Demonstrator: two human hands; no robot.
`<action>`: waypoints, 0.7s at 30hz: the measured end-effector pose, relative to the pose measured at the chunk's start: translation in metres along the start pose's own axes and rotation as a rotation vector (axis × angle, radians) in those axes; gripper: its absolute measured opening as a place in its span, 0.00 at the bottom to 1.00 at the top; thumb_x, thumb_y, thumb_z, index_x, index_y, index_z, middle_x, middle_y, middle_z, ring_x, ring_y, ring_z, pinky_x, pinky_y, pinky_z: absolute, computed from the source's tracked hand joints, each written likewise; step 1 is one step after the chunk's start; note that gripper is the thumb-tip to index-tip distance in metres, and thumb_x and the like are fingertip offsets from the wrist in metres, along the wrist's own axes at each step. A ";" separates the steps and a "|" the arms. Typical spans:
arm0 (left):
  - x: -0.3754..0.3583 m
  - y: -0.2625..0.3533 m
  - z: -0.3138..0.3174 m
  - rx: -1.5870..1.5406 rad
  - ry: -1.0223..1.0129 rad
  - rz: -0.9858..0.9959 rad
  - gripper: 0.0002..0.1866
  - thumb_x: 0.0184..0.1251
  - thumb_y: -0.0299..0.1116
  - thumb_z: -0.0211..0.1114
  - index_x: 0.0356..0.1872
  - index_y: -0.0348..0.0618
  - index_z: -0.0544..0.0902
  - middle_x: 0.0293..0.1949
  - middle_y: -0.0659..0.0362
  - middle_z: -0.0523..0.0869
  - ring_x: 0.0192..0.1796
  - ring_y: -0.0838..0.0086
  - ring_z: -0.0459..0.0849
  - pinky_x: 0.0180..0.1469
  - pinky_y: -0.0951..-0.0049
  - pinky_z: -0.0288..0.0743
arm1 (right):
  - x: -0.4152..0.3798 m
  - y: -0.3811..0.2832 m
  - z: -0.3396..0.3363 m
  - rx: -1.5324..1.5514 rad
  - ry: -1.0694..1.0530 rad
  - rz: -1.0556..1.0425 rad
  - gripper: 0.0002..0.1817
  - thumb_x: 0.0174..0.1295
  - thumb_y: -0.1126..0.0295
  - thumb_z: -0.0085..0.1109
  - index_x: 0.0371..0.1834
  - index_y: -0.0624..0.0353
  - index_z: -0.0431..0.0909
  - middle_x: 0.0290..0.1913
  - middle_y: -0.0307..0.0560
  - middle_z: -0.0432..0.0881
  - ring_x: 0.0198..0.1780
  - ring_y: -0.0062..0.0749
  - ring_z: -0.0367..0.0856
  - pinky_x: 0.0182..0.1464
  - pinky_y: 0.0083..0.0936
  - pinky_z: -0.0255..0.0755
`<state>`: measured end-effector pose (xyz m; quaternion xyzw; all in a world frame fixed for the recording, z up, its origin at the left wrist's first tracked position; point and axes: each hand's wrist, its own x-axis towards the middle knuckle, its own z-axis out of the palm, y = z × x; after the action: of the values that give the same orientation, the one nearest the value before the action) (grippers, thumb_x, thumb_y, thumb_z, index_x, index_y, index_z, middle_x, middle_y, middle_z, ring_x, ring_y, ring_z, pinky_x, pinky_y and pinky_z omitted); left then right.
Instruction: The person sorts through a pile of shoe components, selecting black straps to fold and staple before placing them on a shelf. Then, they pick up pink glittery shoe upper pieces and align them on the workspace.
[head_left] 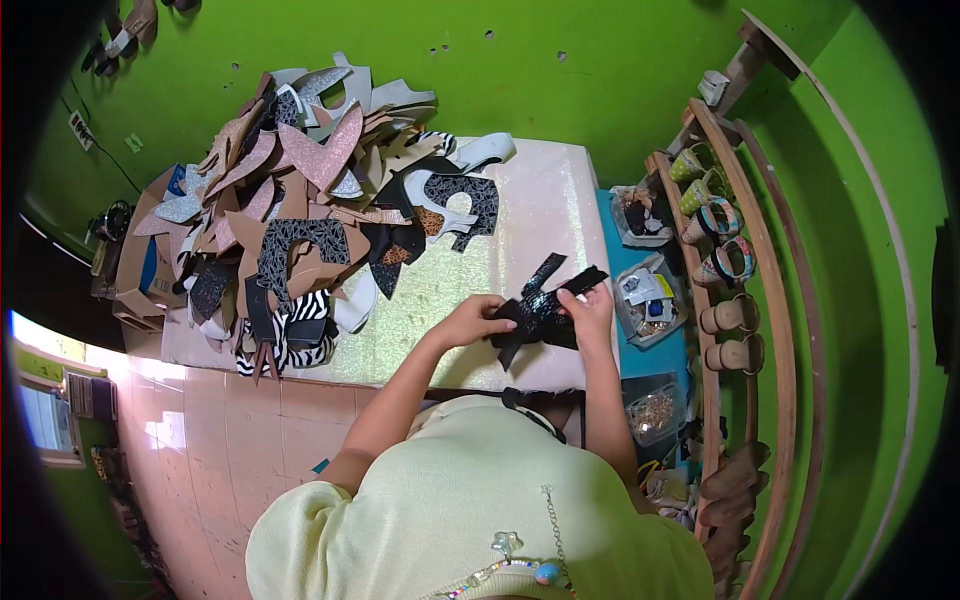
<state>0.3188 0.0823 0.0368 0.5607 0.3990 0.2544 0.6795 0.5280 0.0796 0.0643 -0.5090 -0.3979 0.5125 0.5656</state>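
A shiny black cut piece of shoe-upper material [541, 312] with a textured surface and several strap-like arms is held over the front of the table. My left hand [470, 322] pinches its left side, thumb on top. On the right side, my right hand [591, 314] grips it with the thumb across its upper face. The fingers beneath the piece are partly hidden. To the left lies a big heap of cut shoe-upper pieces [318, 150], in glitter pink, silver, tan, zebra print and black. A black-and-grey patterned piece [480, 195] lies at the heap's right edge.
The pale table [545, 200] stands against a green wall. Along its right side are plastic containers of small parts [648, 305] on a teal surface. Beyond them, a wooden rack [745, 190] holds several sandals [728, 258]. A cardboard box [145, 270] sits left of the heap.
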 end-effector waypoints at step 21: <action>0.028 0.017 -0.016 0.189 0.022 0.000 0.14 0.57 0.34 0.65 0.42 0.37 0.80 0.34 0.58 0.83 0.38 0.77 0.79 0.43 0.77 0.72 | 0.003 0.012 -0.055 0.041 0.289 -0.074 0.14 0.59 0.77 0.54 0.47 0.68 0.67 0.34 0.44 0.78 0.33 0.22 0.77 0.33 0.16 0.72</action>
<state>0.3229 0.1170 0.0449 0.6194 0.4285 0.2219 0.6192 0.5801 0.0732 0.0428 -0.5509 -0.3204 0.4204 0.6458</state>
